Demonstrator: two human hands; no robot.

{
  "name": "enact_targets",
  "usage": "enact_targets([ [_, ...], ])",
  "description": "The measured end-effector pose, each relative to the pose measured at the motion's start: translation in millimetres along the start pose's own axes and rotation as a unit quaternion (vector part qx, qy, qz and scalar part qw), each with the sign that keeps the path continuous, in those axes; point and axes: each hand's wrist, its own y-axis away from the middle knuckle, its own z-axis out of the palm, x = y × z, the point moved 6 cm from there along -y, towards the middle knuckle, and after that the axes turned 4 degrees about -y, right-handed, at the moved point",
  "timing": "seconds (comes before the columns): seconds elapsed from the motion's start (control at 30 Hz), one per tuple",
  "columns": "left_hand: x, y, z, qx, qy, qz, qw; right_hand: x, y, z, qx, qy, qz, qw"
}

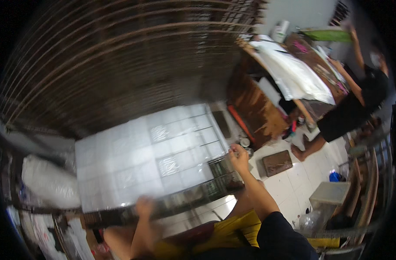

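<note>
A wide, low table bears glossy white plastic sheeting (133, 160), crossed by faint grid lines and with a few clear, printed patches on it. My left hand (144, 207) is at the sheeting's near edge; motion smears its fingers, so their pose does not show. By the right end of the table is my right hand (238, 158), fingers curled together close to the sheeting's corner. Whatever they pinch, if anything, is too small to make out.
A stuffed white sack (50, 182) stands left of the table. Dark slatted bars (120, 56) rise behind it. To the right, a co-worker (354, 104) reaches over a wooden table with white plastic (293, 71). A brown block (277, 163) and a translucent bin (330, 193) sit on the tiles.
</note>
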Motion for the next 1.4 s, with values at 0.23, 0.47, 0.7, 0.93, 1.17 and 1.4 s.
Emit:
enact_targets([
  [0.23, 80.7, 17.5, 22.3, -0.331, -0.071, -0.03, 0.94, -24.1, -62.0, -160.3, 0.19, -0.038, -0.046, 0.98],
  [0.47, 94.9, 38.8, 20.7, -0.36, 0.047, -0.033, 0.931, -103.6, -123.7, -301.5, 0.402, 0.187, -0.209, 0.872],
  [0.7, 113.0, 62.1, 20.9, -0.345, 0.014, -0.024, 0.938, -128.8, -214.1, -308.7, 0.289, 0.305, -0.12, 0.9],
  [0.93, 136.9, 76.8, 13.2, -0.316, 0.041, -0.049, 0.946, -101.4, -275.5, -287.3, 0.191, 0.419, 0.001, 0.888],
  [1.17, 185.4, 66.7, 10.3, -0.299, 0.037, 0.006, 0.954, -101.0, -273.3, -280.5, 0.151, 0.492, -0.048, 0.856],
  [1.4, 422.9, 30.7, 12.3, -0.375, 0.171, 0.175, 0.894, -207.6, -190.9, -283.9, 0.26, 0.479, -0.235, 0.805],
])
